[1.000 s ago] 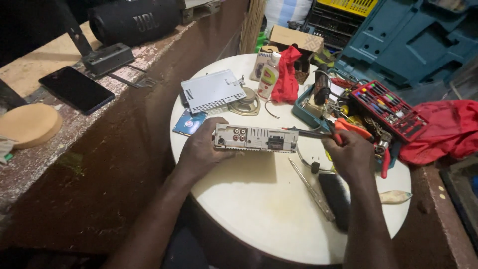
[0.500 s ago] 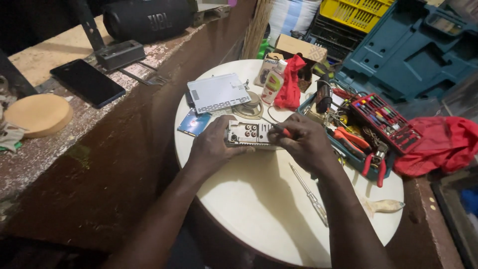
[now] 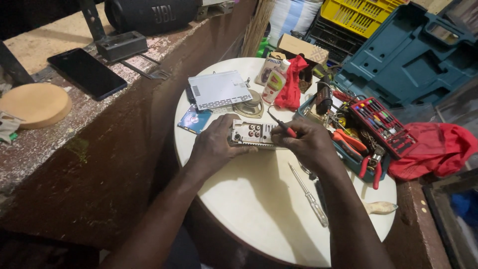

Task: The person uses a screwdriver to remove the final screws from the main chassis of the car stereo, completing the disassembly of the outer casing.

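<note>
both hands meet at the middle of the round white table. left hand is curled around the end of a small metal car stereo chassis, pinning it flat on the tabletop, its socket side facing up. right hand is closed around a red-handled screwdriver, tip angled up and away from the chassis. this looks like the unscrewing stage; the next move would call for seating the tip squarely in a screw head while the left hand stops any twist. 1 spare screwdriver lies nearby, beside a tray of tools.
</note>
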